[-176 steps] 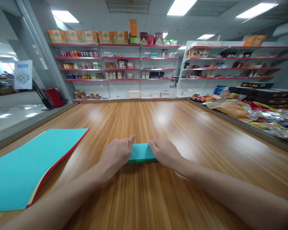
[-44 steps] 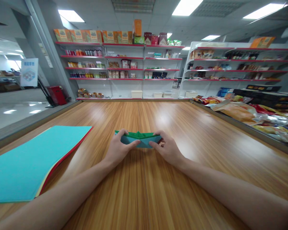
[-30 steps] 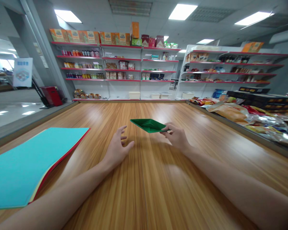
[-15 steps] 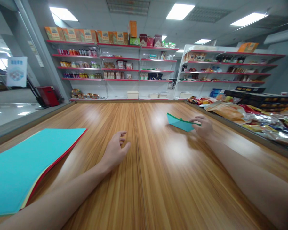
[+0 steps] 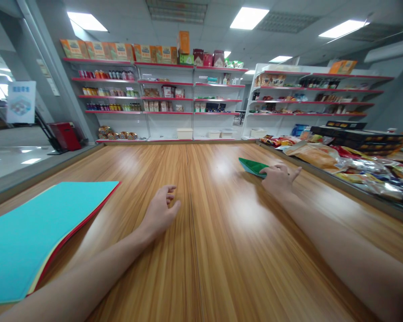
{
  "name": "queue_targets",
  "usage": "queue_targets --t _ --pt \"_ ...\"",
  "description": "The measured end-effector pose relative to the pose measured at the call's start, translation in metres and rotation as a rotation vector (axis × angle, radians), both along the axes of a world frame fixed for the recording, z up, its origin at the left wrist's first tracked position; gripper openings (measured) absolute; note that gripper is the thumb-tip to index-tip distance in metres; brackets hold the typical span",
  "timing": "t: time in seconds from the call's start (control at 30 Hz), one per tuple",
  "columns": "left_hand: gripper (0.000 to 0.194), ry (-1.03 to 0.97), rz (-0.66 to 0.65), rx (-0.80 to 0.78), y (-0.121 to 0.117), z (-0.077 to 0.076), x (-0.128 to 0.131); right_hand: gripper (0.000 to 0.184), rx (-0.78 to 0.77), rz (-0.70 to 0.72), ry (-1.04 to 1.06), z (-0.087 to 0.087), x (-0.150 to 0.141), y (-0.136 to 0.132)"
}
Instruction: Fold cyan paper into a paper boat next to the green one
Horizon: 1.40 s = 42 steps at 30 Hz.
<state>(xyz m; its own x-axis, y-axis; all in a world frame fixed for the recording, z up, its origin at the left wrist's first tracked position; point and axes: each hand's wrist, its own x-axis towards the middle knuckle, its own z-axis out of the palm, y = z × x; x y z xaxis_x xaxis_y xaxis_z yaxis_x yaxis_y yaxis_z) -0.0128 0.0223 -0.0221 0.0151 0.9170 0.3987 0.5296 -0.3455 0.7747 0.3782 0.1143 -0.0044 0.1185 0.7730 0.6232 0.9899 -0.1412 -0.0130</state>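
Note:
A folded paper boat [image 5: 251, 166], light blue outside and green inside, is at the far right part of the table. It tilts so that its green inside faces me. My right hand [image 5: 279, 180] has its thumb side at the boat's right end, with the fingertips partly hidden and the little finger sticking out to the right. Over the middle of the table, my left hand [image 5: 161, 210] is loosely curled with fingers apart and nothing in it. A stack of coloured sheets [image 5: 53, 228], light blue on top with yellow and red edges below, lies left of my left forearm.
The wooden table [image 5: 218, 250] has a raised edge. Snack packets [image 5: 319, 156] and black boxes [image 5: 359, 138] lie beyond its right edge. Shelves of goods [image 5: 168, 96] stand behind it. A red box [image 5: 65, 135] is at the back left.
The paper boat has tipped, so its green inside shows more. My right hand has turned and shifted slightly left, its little finger now raised. My left hand has stayed nearly still.

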Motion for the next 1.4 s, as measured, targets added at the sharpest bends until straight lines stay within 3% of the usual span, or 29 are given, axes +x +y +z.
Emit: queue_targets --t 0.23,0.37,0.57,0.8,0.93,1.03,1.17,1.4 --pt "0.036 0.015 -0.002 0.017 0.001 -0.003 0.000 0.023 0.062 0.122 0.138 -0.006 0.009 0.003" --pt "0.034 0.028 -0.006 0.013 0.002 -0.003 -0.001 0.028 0.160 0.067 0.148 -0.007 0.013 0.010" --pt "0.032 0.059 -0.007 0.010 0.001 -0.001 0.001 0.050 -0.044 0.156 0.122 -0.007 0.008 0.011" --pt "0.032 0.065 -0.010 0.013 0.001 -0.002 0.000 0.031 -0.083 0.262 0.027 0.002 -0.018 0.003" --pt "0.030 0.070 -0.018 0.019 0.002 -0.004 -0.001 0.032 0.063 0.122 0.039 0.004 -0.015 0.003" --pt "0.030 0.081 -0.015 0.026 0.002 -0.004 -0.002 0.030 0.048 0.060 0.009 0.001 -0.009 0.002" --pt "0.029 0.109 -0.024 0.040 0.002 -0.004 -0.002 0.030 -0.013 0.090 0.005 -0.001 -0.010 0.001" --pt "0.022 0.180 -0.036 0.071 -0.001 -0.001 -0.002 0.024 0.028 0.187 -0.014 -0.001 -0.023 0.000"
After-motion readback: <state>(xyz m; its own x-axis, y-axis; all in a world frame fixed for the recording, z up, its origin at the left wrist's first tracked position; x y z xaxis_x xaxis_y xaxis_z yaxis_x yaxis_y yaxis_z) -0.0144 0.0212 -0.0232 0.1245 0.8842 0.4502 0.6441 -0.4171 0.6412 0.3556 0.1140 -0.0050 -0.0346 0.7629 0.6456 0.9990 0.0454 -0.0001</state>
